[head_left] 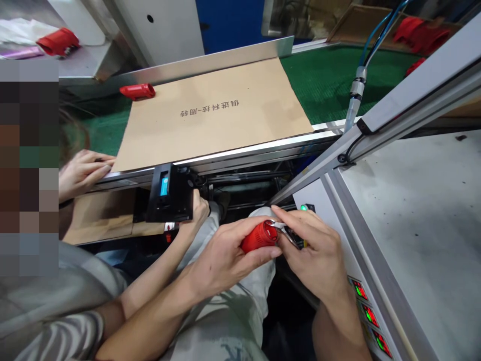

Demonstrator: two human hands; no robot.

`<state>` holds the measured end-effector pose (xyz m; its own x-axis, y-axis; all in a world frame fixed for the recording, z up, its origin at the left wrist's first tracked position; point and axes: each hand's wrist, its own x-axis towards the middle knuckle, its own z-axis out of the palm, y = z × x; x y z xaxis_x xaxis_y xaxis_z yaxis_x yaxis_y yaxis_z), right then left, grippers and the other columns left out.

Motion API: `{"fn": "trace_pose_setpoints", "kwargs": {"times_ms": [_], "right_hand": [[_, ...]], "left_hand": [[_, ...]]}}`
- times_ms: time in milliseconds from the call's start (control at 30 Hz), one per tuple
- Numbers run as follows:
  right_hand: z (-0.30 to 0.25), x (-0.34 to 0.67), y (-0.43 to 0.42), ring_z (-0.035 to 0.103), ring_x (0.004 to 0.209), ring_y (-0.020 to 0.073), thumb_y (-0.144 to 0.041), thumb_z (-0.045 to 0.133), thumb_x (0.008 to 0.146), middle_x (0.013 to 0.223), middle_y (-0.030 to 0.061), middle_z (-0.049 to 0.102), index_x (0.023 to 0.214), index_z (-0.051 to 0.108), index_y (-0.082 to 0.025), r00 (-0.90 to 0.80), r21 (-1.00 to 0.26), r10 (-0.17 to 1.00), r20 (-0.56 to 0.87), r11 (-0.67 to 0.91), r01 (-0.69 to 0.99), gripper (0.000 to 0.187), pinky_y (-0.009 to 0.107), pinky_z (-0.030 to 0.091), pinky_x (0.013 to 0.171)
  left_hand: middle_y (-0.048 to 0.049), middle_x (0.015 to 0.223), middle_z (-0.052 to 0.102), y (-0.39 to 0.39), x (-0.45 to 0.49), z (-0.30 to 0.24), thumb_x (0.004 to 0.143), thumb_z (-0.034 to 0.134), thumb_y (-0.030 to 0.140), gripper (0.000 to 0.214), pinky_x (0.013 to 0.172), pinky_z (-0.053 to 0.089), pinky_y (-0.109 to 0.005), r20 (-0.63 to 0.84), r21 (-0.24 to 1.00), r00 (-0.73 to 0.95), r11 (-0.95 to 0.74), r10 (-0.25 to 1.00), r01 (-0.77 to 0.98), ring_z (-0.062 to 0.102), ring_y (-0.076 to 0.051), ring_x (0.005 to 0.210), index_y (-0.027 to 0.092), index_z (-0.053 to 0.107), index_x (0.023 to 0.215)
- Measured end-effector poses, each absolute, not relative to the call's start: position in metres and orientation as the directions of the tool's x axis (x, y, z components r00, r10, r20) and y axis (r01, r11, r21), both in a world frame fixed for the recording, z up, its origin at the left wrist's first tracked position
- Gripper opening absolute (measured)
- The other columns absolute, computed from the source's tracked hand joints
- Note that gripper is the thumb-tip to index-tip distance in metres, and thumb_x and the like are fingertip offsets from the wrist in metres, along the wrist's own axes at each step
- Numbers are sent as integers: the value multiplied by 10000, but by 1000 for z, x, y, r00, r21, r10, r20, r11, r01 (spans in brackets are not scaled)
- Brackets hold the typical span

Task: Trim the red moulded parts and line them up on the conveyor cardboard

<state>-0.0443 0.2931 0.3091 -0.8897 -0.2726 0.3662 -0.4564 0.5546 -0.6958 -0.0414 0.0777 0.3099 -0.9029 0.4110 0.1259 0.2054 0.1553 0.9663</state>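
Observation:
My left hand [225, 253] is closed around a red plastic cylindrical housing [257, 239], its open end tilted toward my right hand. Thumb and fingers grip its sides above my lap. In my right hand [317, 248] is a small pair of cutting pliers [278, 226], with the metal jaws at the rim of the housing's open end. My fingers cover most of the handles, so I cannot tell how far the jaws are closed.
A cardboard sheet [221, 115] lies on the green conveyor belt [311, 75], a red housing [138, 91] at its corner. To my left, a co-worker's hand [199, 208] holds a black device [169, 193]. A metal frame post [376, 120] and machine panel with lit displays [370, 316] stand right.

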Motion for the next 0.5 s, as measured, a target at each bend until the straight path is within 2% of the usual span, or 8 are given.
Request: {"fn": "trace_pose_setpoints", "kwargs": {"times_ms": [200,433,500], "right_hand": [[310,-43,292,703,1036,193,-96,696,993,1166,16,785,1443,697,-321,-894,-709,-253,370,545,-448,503,380,568,902],[309,-42,298,704,988,178,-141,678,1023,1114,18,789,1435,709,-316,-910,-744,-270,314,525,-412,449,356,564,861],[311,-43,300,701,958,169,-139,665,1027,1074,12,783,1430,714,-317,-914,-757,-284,289,517,-400,444,344,559,834]], "left_hand": [[15,1129,808,77,-42,313,978,804,320,447,859,559,-202,109,958,-905,200,412,207,728,-123,941,296,669,1404],[-10,1165,811,79,-40,310,964,818,295,459,930,562,-249,136,953,-903,197,408,232,732,-154,973,274,674,1399],[-25,1202,809,80,-40,309,961,821,291,478,968,561,-265,131,960,-900,174,416,220,743,-175,1037,266,670,1414]]}}
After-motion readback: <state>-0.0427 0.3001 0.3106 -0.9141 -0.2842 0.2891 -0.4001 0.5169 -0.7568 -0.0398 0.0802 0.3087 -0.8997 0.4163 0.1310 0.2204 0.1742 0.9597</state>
